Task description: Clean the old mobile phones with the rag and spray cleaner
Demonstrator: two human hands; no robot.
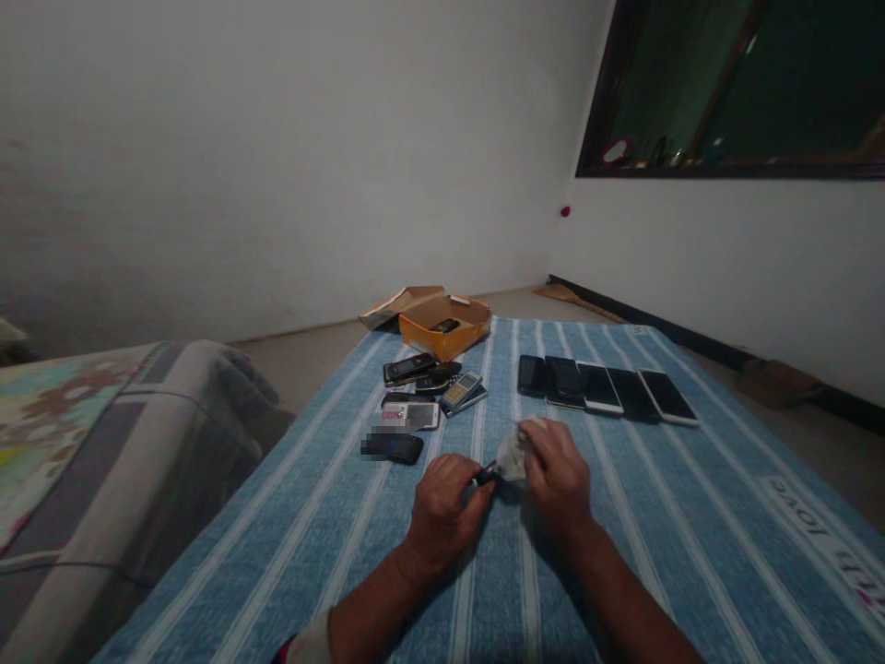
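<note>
My left hand is closed on a small dark mobile phone, mostly covered by the fingers and thumb. A crumpled whitish cloth is pinched in my right hand and touches the phone's far end. Both hands are just above the blue striped cloth cover. Beyond my left hand lies a black phone, with a white-and-pink phone behind it. Farther back are a silver-blue keypad phone and a dark phone, among several older phones in a loose pile.
Several touchscreen phones, including a white-edged one, lie in a row at the right. An open orange cardboard box stands at the far edge with a phone inside. At left is a bed with grey bedding; a wall stands behind.
</note>
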